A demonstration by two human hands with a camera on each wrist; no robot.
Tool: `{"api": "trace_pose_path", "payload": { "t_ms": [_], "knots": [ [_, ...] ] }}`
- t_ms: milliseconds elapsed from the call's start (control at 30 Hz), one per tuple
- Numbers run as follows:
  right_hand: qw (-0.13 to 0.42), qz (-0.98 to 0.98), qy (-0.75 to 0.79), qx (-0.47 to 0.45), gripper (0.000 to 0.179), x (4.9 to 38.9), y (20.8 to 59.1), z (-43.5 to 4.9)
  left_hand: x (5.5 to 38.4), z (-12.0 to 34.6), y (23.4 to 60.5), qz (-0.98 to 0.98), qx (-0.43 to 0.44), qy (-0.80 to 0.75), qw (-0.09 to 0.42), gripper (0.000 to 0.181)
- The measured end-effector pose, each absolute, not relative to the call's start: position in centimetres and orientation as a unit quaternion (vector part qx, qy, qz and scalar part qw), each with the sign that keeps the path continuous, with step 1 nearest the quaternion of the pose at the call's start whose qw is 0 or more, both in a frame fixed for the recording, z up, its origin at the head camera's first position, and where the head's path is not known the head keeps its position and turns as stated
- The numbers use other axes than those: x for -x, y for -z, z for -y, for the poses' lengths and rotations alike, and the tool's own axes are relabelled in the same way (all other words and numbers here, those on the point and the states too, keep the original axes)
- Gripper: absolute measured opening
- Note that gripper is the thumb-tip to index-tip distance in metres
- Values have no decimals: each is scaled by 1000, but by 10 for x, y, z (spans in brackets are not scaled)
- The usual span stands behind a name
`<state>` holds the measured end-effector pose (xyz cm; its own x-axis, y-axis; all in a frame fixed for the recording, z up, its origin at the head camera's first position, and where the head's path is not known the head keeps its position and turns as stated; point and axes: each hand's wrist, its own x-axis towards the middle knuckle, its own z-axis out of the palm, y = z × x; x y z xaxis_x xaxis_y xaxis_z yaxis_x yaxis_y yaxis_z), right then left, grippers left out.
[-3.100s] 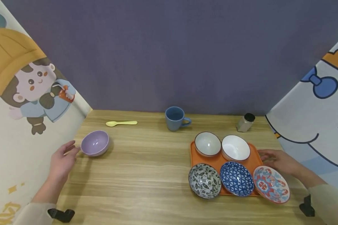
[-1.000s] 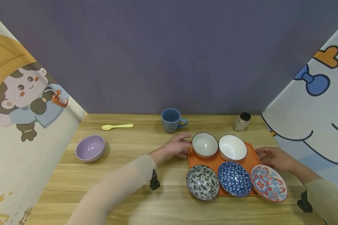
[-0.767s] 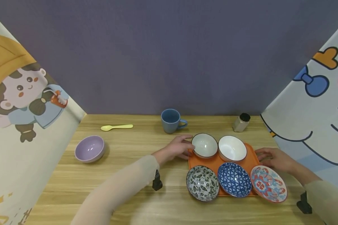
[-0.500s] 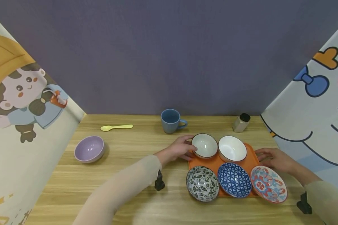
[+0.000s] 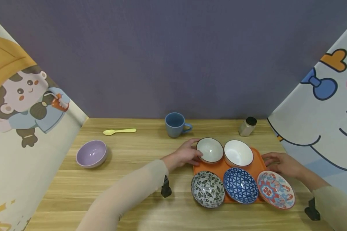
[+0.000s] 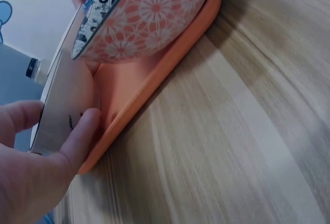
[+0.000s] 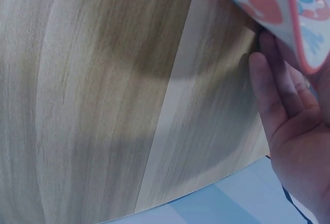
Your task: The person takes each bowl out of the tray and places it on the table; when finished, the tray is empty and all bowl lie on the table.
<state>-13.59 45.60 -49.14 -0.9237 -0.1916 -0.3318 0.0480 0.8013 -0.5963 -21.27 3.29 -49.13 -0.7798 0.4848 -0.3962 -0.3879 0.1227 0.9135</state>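
Note:
My left hand (image 5: 188,153) is at the left side of a pale grey bowl (image 5: 210,149) with a dark rim, at the back left of an orange tray (image 5: 197,167). In the left wrist view, the fingers and thumb curve around the outside of this bowl (image 6: 69,95). My right hand (image 5: 283,164) lies by the tray's right edge, behind a red-and-blue patterned bowl (image 5: 274,189). Its fingers (image 7: 268,90) are fairly straight and hold nothing, though the tips are partly hidden. Also on the tray are a white bowl (image 5: 238,153), a blue patterned bowl (image 5: 240,185) and a leaf-patterned bowl (image 5: 207,189).
A purple bowl (image 5: 91,154) stands at the table's left, with a yellow spoon (image 5: 120,131) behind it. Behind the tray are a blue mug (image 5: 174,125) and a black-lidded jar (image 5: 247,126). A dark panel (image 5: 173,64) closes off the back.
From beside the purple bowl, my left hand has crossed right to the pale grey bowl, and its thumb has come over the rim. My right hand has stayed by the tray.

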Motion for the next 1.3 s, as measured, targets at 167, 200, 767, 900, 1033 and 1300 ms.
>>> {"api": "trace_pose_path", "payload": {
  "t_ms": [167,200,767,900,1033,1300],
  "knots": [
    [191,-928,318,41,52,136,493,-457,211,-33,489,-673,-30,-665,322,74],
    [191,-927,319,41,53,136,493,-457,210,-32,488,-673,-31,-665,321,73],
    [190,-930,313,37,53,135,491,-456,209,-28,481,-660,-14,-684,311,66],
    [190,-931,309,37,53,136,492,-456,212,-21,483,-659,-7,-685,311,63],
    [190,-933,305,37,52,137,492,-457,214,-12,482,-652,-2,-692,310,64],
    [193,-935,297,29,53,137,490,-456,214,1,473,-646,0,-705,291,62]
  ]
}}
